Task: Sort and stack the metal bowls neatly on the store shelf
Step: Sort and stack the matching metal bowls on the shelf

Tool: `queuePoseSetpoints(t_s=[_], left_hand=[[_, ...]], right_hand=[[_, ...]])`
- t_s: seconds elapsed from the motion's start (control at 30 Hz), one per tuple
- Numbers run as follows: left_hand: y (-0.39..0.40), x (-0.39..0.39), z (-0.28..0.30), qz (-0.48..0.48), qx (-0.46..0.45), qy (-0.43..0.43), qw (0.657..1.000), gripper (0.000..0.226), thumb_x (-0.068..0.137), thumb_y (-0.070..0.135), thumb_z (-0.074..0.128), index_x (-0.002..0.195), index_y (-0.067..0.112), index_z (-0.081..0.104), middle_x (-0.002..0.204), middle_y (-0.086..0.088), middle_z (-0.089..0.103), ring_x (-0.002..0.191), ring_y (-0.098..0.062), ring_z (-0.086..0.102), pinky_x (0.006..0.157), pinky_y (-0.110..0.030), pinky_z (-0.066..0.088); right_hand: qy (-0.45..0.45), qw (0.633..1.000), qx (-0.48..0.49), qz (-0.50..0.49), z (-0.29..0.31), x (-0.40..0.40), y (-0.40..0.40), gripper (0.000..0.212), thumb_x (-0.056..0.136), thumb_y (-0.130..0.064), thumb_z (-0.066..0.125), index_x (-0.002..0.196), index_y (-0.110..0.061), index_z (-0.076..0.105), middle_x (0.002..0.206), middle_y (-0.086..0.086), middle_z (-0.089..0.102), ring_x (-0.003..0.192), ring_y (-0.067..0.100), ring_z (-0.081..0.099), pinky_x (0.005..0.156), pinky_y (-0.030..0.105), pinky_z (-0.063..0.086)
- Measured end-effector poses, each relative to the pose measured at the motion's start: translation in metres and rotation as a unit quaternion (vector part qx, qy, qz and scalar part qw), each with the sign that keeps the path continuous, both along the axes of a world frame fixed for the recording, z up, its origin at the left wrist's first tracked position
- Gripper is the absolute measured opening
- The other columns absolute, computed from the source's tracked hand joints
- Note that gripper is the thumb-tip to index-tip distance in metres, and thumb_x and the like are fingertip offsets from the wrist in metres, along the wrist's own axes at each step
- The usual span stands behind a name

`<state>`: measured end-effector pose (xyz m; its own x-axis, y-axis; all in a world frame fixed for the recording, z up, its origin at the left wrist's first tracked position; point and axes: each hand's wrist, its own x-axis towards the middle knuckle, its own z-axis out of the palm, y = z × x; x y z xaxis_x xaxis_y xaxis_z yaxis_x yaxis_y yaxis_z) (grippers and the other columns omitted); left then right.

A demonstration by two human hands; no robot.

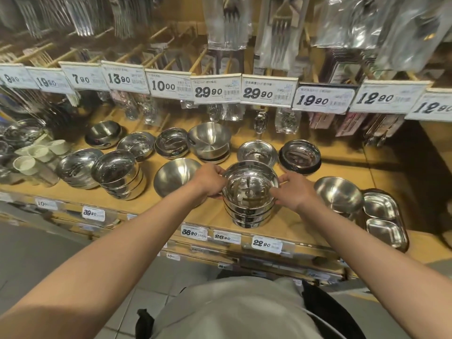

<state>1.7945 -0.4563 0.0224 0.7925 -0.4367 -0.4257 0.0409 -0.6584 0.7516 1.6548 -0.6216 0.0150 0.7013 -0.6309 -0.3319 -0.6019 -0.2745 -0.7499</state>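
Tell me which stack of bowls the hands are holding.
The front-centre stack of bowls, above the 22.90 tag: left hand and right hand grip its top rim. The other stacks stand untouched.

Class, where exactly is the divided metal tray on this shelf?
In the head view, the divided metal tray lies at the shelf's front right, just right of a single bowl.

Shelf [305,223]: a stack of bowls [249,204] is set near the front edge, gripped between the left hand [210,181] and the right hand [293,189]. A single bowl [177,176] is placed just left of it; a further stack [119,176] lies left again. A single bowl [338,194] is found to the right, with divided trays [384,218] beyond. A tilted bowl [209,140] on a stack is set behind. Price tags [216,91] are hung above, packaged cutlery [227,20] over them.
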Motion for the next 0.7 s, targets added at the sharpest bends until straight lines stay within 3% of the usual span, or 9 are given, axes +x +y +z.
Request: queuePoseSetpoints(t_s=[0.13,0.23,0.4,0.53,0.7], left_hand=[[-0.0003,-0.0022,0.0006,-0.008,0.002,-0.004,1.000,0.010,0.092,0.005,0.066,0.097,0.013,0.070,0.084,-0.006,0.068,0.067,-0.016,0.066,0.055,-0.025,0.061],[0.0008,-0.0016,0.0018,-0.016,0.004,-0.012,1.000,0.017,0.092,0.006,0.066,0.108,0.008,0.071,0.085,-0.008,0.069,0.066,-0.017,0.066,0.054,-0.024,0.060],[0.0020,-0.0024,0.0040,-0.026,-0.001,-0.012,1.000,0.018,0.093,0.010,0.068,0.110,0.008,0.071,0.089,-0.013,0.072,0.072,-0.020,0.067,0.065,-0.030,0.062],[0.0034,-0.0018,0.0050,-0.023,-0.005,0.005,1.000,0.020,0.094,0.016,0.068,0.114,0.011,0.068,0.096,-0.011,0.073,0.073,-0.017,0.069,0.061,-0.026,0.061],[0.0049,-0.0011,0.0027,-0.018,0.002,0.025,1.000,0.016,0.097,0.016,0.065,0.108,0.006,0.070,0.104,-0.015,0.073,0.081,-0.020,0.069,0.070,-0.030,0.063]], right_hand=[[-0.001,1.000,0.007,-0.014,-0.0023,-0.0026,0.0008,0.014,0.080,-0.021,0.071,0.092,-0.014,0.068,0.088,0.007,0.074,0.087,0.026,0.072,0.084,0.047,0.060],[-0.006,1.000,0.019,-0.020,-0.0047,-0.0026,0.0019,0.018,0.079,-0.017,0.071,0.094,-0.008,0.068,0.085,0.008,0.075,0.085,0.026,0.073,0.081,0.048,0.061],[0.004,1.000,0.027,-0.015,-0.0101,-0.0026,0.0030,0.018,0.080,-0.019,0.072,0.094,-0.013,0.063,0.087,0.007,0.074,0.085,0.025,0.073,0.081,0.049,0.061],[0.014,1.000,0.018,-0.015,-0.0083,-0.0012,0.0032,0.021,0.078,-0.020,0.072,0.095,-0.012,0.063,0.089,0.008,0.073,0.087,0.027,0.073,0.080,0.049,0.061],[0.024,1.000,0.014,-0.015,-0.0078,0.0000,0.0040,0.023,0.079,-0.022,0.071,0.097,-0.013,0.062,0.091,0.008,0.073,0.087,0.027,0.072,0.080,0.049,0.061]])
